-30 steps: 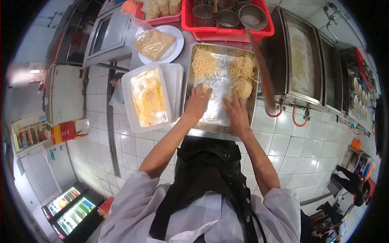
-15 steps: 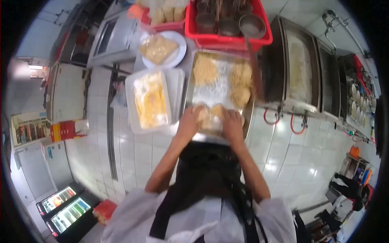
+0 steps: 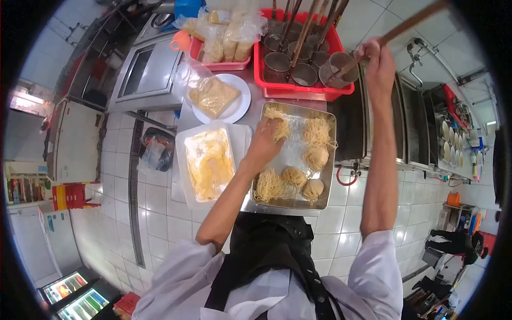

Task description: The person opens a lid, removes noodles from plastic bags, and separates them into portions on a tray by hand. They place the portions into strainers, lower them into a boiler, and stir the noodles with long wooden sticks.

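My left hand (image 3: 264, 141) reaches into the metal tray (image 3: 332, 160), its fingers curled on a bundle of noodles (image 3: 281, 127) at the upper left corner. Other noodle bundles (image 3: 317, 132) lie along the tray's right side and near edge, on white powder. My right hand (image 3: 376, 61) is raised at the upper right, closed around the long wooden handle of a noodle strainer (image 3: 341, 64). The strainer's mesh basket rests at the right edge of the red tub (image 3: 338, 96), among several other strainers.
Left of the tray stands a white container (image 3: 248, 136) with yellow, powdered contents. Behind it, a white plate (image 3: 242, 104) bears a bagged block. Bagged goods (image 3: 229, 45) fill a red basket at the back. Metal cooking units (image 3: 354, 128) stand on the right.
Both hands have left the noodles at the tray's near edge. My left hand moved to the upper left bundle; my right hand went up and took hold of a strainer handle. The view shifted.
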`<state>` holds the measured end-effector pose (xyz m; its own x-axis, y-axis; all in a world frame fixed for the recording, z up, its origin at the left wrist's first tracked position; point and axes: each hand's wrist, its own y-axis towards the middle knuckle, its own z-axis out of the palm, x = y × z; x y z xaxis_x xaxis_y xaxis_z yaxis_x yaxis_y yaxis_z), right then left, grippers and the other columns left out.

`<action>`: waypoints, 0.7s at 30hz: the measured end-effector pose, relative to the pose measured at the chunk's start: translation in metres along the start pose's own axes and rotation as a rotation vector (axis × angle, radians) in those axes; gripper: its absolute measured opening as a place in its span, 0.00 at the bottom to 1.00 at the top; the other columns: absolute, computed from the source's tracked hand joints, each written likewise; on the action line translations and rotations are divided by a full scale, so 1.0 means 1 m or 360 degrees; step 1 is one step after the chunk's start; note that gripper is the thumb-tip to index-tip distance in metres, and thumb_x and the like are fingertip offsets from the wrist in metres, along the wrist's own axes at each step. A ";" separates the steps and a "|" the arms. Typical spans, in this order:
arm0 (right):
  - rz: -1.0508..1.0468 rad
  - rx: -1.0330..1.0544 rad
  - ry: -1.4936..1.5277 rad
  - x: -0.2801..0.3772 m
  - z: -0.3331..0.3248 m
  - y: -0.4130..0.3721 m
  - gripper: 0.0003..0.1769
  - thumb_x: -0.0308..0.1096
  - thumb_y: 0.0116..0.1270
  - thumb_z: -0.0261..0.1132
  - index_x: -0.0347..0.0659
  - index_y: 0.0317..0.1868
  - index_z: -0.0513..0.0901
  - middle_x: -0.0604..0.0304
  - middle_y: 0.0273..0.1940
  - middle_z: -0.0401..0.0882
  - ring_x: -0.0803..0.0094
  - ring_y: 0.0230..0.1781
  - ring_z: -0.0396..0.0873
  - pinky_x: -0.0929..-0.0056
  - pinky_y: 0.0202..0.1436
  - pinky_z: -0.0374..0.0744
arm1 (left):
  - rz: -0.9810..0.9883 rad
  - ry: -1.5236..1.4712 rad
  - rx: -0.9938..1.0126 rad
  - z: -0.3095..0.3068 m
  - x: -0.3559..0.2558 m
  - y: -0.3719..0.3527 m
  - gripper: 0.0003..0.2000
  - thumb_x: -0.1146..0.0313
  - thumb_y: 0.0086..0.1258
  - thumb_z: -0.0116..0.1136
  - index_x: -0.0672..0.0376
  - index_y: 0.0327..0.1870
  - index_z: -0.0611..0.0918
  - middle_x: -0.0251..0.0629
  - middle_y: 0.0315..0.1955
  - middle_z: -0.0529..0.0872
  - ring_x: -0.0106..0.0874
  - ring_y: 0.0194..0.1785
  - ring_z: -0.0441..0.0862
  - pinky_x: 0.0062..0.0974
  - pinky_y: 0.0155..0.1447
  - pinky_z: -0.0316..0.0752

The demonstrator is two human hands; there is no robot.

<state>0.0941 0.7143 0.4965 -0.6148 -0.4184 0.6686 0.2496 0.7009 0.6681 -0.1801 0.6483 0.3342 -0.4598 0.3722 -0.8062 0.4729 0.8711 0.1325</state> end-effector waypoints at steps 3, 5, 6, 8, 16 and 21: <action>0.0238 0.0177 0.0332 -0.030 -0.005 0.032 0.15 0.40 0.77 0.47 0.37 0.37 0.70 0.62 0.25 0.71 0.72 0.26 0.75 0.71 0.34 0.75 | 0.0037 0.0283 -0.0004 0.022 0.028 0.015 0.26 0.71 0.57 0.64 0.63 0.58 0.71 0.55 0.53 0.71 0.53 0.60 0.67 0.42 0.63 0.64; 0.0344 0.0181 0.0423 -0.027 -0.013 0.044 0.15 0.40 0.77 0.46 0.37 0.37 0.70 0.63 0.26 0.70 0.72 0.26 0.74 0.71 0.34 0.75 | -0.0013 0.0433 0.0069 0.031 0.038 0.030 0.29 0.70 0.55 0.66 0.62 0.60 0.69 0.56 0.54 0.68 0.53 0.61 0.66 0.42 0.63 0.65; 0.0482 0.0186 0.0510 -0.028 -0.016 0.042 0.14 0.40 0.78 0.46 0.38 0.37 0.69 0.64 0.26 0.69 0.72 0.26 0.74 0.71 0.33 0.75 | -0.0026 0.0439 0.0062 0.034 0.041 0.032 0.29 0.70 0.55 0.66 0.62 0.60 0.69 0.56 0.54 0.68 0.53 0.61 0.66 0.42 0.63 0.65; 0.0507 0.0111 0.0633 -0.046 -0.020 0.044 0.13 0.39 0.78 0.45 0.38 0.39 0.67 0.63 0.26 0.67 0.73 0.25 0.72 0.71 0.31 0.74 | -0.0168 0.0471 0.0087 0.040 0.046 0.030 0.30 0.72 0.52 0.66 0.59 0.59 0.70 0.55 0.56 0.68 0.53 0.61 0.66 0.42 0.66 0.64; 0.0935 -0.1014 0.0398 -0.173 -0.048 0.079 0.14 0.38 0.76 0.46 0.39 0.34 0.67 0.58 0.24 0.70 0.66 0.18 0.68 0.64 0.22 0.71 | -0.0169 0.0592 0.0092 0.052 0.045 0.022 0.31 0.75 0.51 0.66 0.58 0.60 0.70 0.54 0.57 0.65 0.53 0.63 0.64 0.42 0.66 0.64; 0.0361 -0.0741 -0.0815 -0.205 -0.022 0.097 0.16 0.35 0.74 0.48 0.36 0.28 0.71 0.49 0.25 0.76 0.50 0.22 0.76 0.55 0.26 0.72 | -0.0238 0.0580 0.0078 0.052 0.043 0.027 0.29 0.76 0.50 0.65 0.60 0.58 0.72 0.53 0.56 0.66 0.52 0.60 0.65 0.42 0.64 0.65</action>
<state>0.2610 0.8558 0.4314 -0.7545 0.1107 0.6469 0.6350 0.3721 0.6770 -0.1479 0.6707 0.2732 -0.7587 0.3395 -0.5560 0.4120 0.9112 -0.0057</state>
